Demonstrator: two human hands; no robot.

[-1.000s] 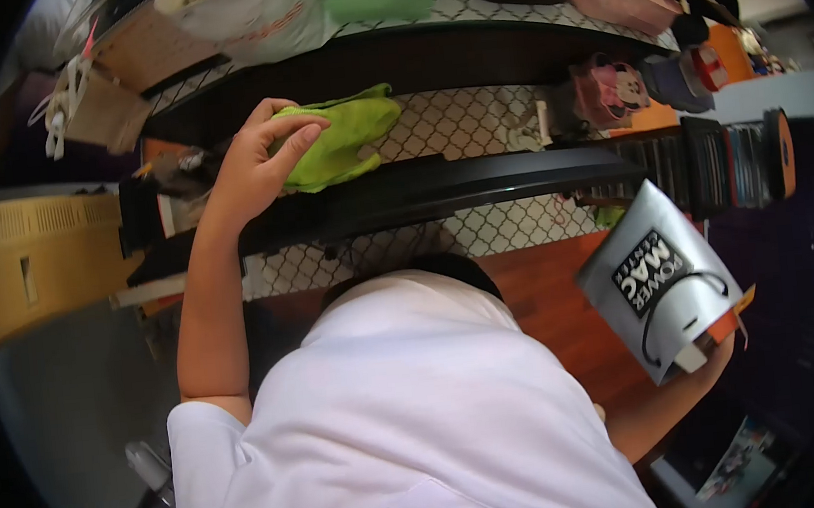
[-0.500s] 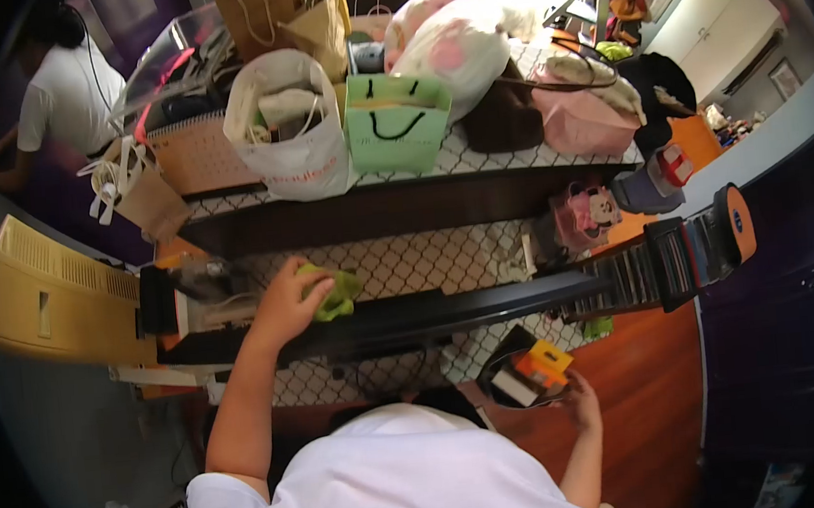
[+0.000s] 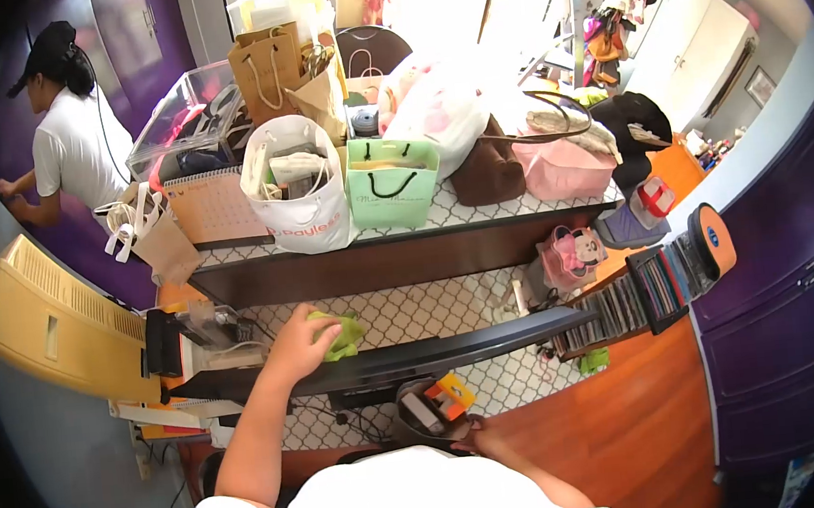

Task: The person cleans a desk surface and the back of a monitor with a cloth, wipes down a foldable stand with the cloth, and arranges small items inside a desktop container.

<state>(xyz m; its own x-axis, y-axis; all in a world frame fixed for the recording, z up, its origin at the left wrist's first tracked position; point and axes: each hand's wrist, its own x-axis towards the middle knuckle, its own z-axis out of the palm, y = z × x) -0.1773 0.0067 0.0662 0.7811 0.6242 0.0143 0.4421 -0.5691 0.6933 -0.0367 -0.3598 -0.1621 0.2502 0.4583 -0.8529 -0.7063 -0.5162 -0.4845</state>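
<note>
My left hand [image 3: 301, 345] has its fingers wrapped round a bright green cloth [image 3: 341, 337], just above the black top edge of a monitor [image 3: 416, 355]. To the right and lower, close to my body, my right hand [image 3: 473, 432] grips the rim of an open bag [image 3: 413, 431]. In the bag stand a white box [image 3: 421, 412] and an orange-yellow box [image 3: 453, 395]. The bag is in front of the monitor, over the patterned desk surface [image 3: 520, 380].
A raised shelf [image 3: 388, 263] behind the monitor carries a white bag [image 3: 298, 201], a green bag [image 3: 391, 186] and a pink bag [image 3: 566, 170]. CD racks [image 3: 638, 297] stand right, a yellow case [image 3: 54, 309] left. Another person [image 3: 73, 138] stands at the far left.
The view has tilted up, showing more of the shelf and the other person. The bag in my right hand has moved left, from my right side to in front of the monitor, its opening now visible.
</note>
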